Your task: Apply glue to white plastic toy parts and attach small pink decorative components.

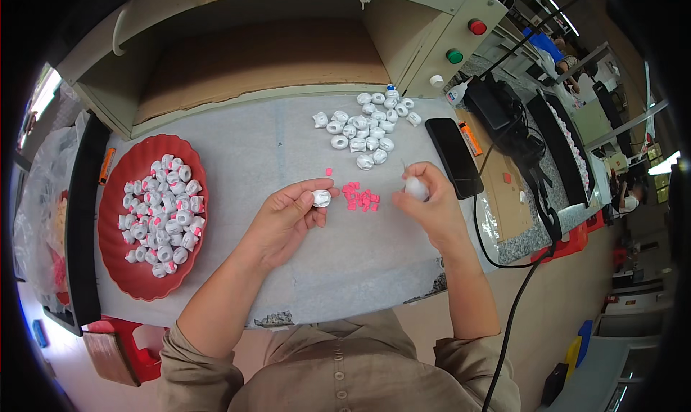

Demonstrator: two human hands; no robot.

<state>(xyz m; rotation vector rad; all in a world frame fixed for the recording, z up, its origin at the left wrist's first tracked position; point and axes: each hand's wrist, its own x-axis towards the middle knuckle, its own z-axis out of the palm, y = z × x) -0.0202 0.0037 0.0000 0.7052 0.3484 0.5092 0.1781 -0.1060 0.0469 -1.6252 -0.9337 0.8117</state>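
My left hand (282,219) pinches a small white figure piece (322,198) with dark line markings between thumb and fingers. Across from it, my right hand (437,209) is closed round a small white rounded bottle (416,188); a thin tip seems to stick up from it. Between the hands lies a loose heap of small pink pieces (360,198), and a single pink piece (329,172) sits apart beside my left fingertips. Farther off, several similar white pieces (358,132) are spread on the white-covered table (245,174).
At the left, a red scalloped plate (115,239) carries many white pieces with pink parts. A black phone (452,156), an orange lighter (471,138) and black cables (497,257) lie at the right. Behind stands an open-fronted cabinet (259,59) with red and green buttons.
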